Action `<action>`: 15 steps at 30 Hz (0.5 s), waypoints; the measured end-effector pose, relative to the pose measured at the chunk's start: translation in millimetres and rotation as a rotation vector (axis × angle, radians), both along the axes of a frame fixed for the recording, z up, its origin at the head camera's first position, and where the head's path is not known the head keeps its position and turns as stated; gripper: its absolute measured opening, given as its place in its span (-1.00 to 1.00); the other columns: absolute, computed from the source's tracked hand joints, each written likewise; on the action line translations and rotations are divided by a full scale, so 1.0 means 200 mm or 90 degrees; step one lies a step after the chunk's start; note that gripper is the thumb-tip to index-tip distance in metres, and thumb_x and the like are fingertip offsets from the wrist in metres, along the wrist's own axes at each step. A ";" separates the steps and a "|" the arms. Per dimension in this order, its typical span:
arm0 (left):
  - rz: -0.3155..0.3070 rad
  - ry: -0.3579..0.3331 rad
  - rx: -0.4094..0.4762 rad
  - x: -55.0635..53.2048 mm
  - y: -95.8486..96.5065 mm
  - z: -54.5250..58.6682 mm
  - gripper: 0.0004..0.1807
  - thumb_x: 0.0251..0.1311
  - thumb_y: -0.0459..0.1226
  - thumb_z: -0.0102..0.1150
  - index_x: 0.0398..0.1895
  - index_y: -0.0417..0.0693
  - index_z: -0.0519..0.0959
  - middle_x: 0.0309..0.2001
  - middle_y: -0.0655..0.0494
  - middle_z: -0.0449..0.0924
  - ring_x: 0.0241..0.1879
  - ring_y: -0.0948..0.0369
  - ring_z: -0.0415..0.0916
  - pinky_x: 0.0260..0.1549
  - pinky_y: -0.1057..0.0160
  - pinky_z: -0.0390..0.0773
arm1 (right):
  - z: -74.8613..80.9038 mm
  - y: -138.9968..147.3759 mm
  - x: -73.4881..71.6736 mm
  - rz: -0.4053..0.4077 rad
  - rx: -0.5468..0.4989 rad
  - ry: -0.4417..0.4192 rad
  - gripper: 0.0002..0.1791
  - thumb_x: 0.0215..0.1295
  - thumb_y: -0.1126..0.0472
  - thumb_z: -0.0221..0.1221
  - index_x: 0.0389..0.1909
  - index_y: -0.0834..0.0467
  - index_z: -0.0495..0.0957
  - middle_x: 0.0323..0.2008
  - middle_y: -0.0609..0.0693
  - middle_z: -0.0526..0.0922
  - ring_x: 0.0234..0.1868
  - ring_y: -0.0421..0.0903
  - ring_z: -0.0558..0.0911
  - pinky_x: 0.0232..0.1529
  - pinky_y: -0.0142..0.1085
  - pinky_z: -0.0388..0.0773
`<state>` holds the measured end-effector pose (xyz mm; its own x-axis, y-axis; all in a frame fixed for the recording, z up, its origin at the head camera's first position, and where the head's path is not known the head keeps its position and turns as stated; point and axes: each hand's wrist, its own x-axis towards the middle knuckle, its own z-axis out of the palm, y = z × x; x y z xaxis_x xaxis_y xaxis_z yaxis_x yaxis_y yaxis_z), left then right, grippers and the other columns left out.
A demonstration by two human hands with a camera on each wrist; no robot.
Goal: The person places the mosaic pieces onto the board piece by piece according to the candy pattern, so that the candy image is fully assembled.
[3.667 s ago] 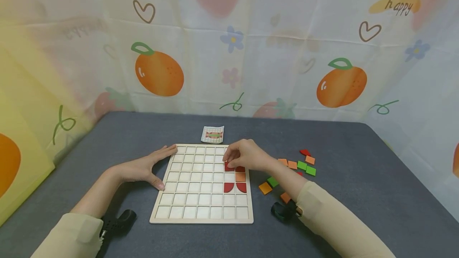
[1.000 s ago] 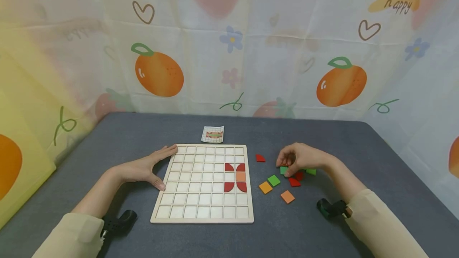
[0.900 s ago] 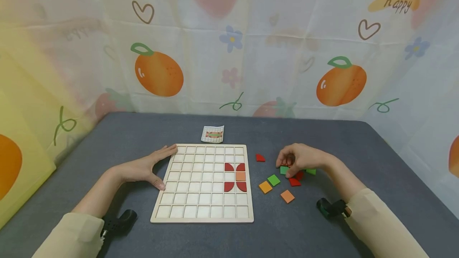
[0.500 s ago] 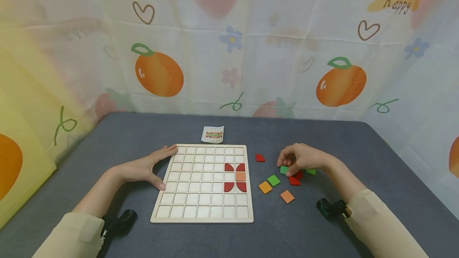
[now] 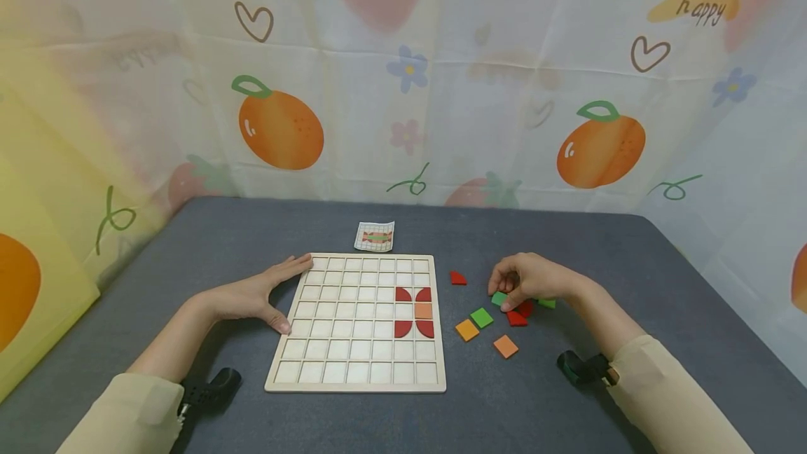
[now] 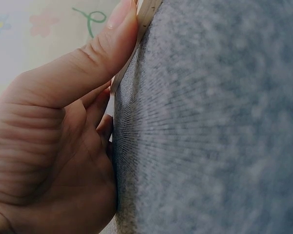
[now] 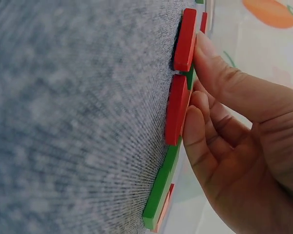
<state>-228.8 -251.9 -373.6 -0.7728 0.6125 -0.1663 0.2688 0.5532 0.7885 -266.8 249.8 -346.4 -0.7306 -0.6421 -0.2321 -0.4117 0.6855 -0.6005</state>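
Since the earliest frame the right hand (image 5: 532,279) has gone from the grid board (image 5: 354,389) to the loose pieces; the red piece then under its fingers now sits in its cell. Over the last half second a green tile (image 5: 499,298) has turned slightly.

Green tile: on the tabletop (image 5: 536,412), right of the board, pinched between right thumb and bent fingers; cannot tell how firmly. Left hand (image 5: 249,296) spread, thumb on the board's left edge, fingertips at its far left corner.

Board: seven columns by seven rows. Five cells filled, all in the two rightmost columns: four red quarter-rounds (image 5: 424,328), one to a cell, and one orange square (image 5: 423,311) in the last column, between an upper and a lower red.

Edges: a strip of tabletop runs between the board's right edge and the loose pieces; more tabletop spreads in front of its near edge. A loose red piece (image 5: 457,278) lies near that right edge.

Loose count, head view: at least three green, three red, two orange, one of these yellower. Others partly behind the hand; total cannot be told.

Farther out: picture card (image 5: 375,237) just beyond the board's far edge; printed cloth (image 5: 353,111) behind the table.
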 end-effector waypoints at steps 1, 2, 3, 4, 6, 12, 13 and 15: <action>-0.001 0.001 -0.002 0.00 0.00 0.00 0.36 -0.20 -0.15 0.61 0.61 -0.07 -0.15 0.62 -0.18 -0.46 0.55 -0.31 -0.62 0.30 -0.52 -0.33 | 0.00 0.00 0.00 0.002 0.003 0.006 -0.75 0.07 0.17 0.43 -0.20 0.03 0.67 -0.30 -0.02 0.59 -0.29 -0.17 0.49 -0.24 -0.38 0.51; -0.002 0.002 -0.001 0.00 0.00 0.00 0.36 -0.20 -0.15 0.61 0.61 -0.08 -0.14 0.61 -0.19 -0.45 0.55 -0.31 -0.62 0.30 -0.53 -0.32 | 0.00 0.00 0.00 0.005 0.005 0.013 -0.75 0.07 0.16 0.43 -0.21 0.03 0.67 -0.30 -0.02 0.59 -0.30 -0.17 0.49 -0.24 -0.38 0.51; -0.003 0.003 0.000 0.00 0.00 0.00 0.36 -0.20 -0.15 0.61 0.61 -0.09 -0.14 0.61 -0.20 -0.45 0.54 -0.32 -0.62 0.29 -0.53 -0.32 | 0.00 -0.01 0.00 0.009 0.007 0.019 -0.76 0.07 0.15 0.43 -0.21 0.02 0.66 -0.30 -0.03 0.59 -0.30 -0.18 0.49 -0.24 -0.38 0.51; -0.003 0.002 0.000 0.00 0.00 0.00 0.36 -0.19 -0.15 0.61 0.61 -0.08 -0.15 0.61 -0.20 -0.45 0.54 -0.32 -0.62 0.29 -0.53 -0.32 | 0.00 -0.01 0.00 0.011 0.009 0.025 -0.76 0.07 0.13 0.43 -0.23 0.02 0.66 -0.31 -0.04 0.59 -0.31 -0.18 0.49 -0.25 -0.38 0.51; 0.000 -0.001 0.002 0.00 0.00 -0.01 0.36 -0.19 -0.15 0.61 0.61 -0.09 -0.15 0.61 -0.19 -0.46 0.55 -0.31 -0.63 0.30 -0.53 -0.32 | 0.00 -0.02 0.00 0.014 0.012 0.031 -0.76 0.07 0.12 0.43 -0.25 0.03 0.64 -0.33 -0.04 0.58 -0.33 -0.18 0.50 -0.28 -0.37 0.52; 0.007 -0.004 0.003 -0.01 0.00 -0.02 0.36 -0.19 -0.15 0.60 0.60 -0.11 -0.15 0.62 -0.18 -0.45 0.55 -0.30 -0.62 0.30 -0.53 -0.32 | -0.01 -0.02 0.00 0.009 0.014 0.021 -0.76 0.08 0.13 0.43 -0.29 0.07 0.58 -0.37 -0.03 0.58 -0.39 -0.15 0.53 -0.34 -0.34 0.53; 0.006 -0.002 0.002 -0.01 0.00 -0.02 0.36 -0.19 -0.15 0.60 0.60 -0.11 -0.15 0.62 -0.19 -0.45 0.55 -0.30 -0.61 0.30 -0.53 -0.33 | -0.01 -0.02 0.00 0.009 0.014 0.020 -0.76 0.09 0.13 0.43 -0.29 0.07 0.58 -0.37 -0.03 0.58 -0.39 -0.15 0.53 -0.34 -0.34 0.53; 0.006 -0.001 0.001 -0.01 0.00 -0.02 0.35 -0.19 -0.15 0.60 0.60 -0.11 -0.15 0.62 -0.19 -0.44 0.55 -0.31 -0.61 0.30 -0.53 -0.33 | -0.01 -0.02 0.00 0.009 0.013 0.021 -0.76 0.10 0.13 0.42 -0.28 0.07 0.58 -0.36 -0.02 0.58 -0.39 -0.15 0.53 -0.34 -0.34 0.53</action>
<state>-231.5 -252.0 -377.7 -0.7785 0.6051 -0.1664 0.2626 0.5550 0.7893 -267.5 246.1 -348.2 -0.7296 -0.6473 -0.2207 -0.4406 0.6917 -0.5722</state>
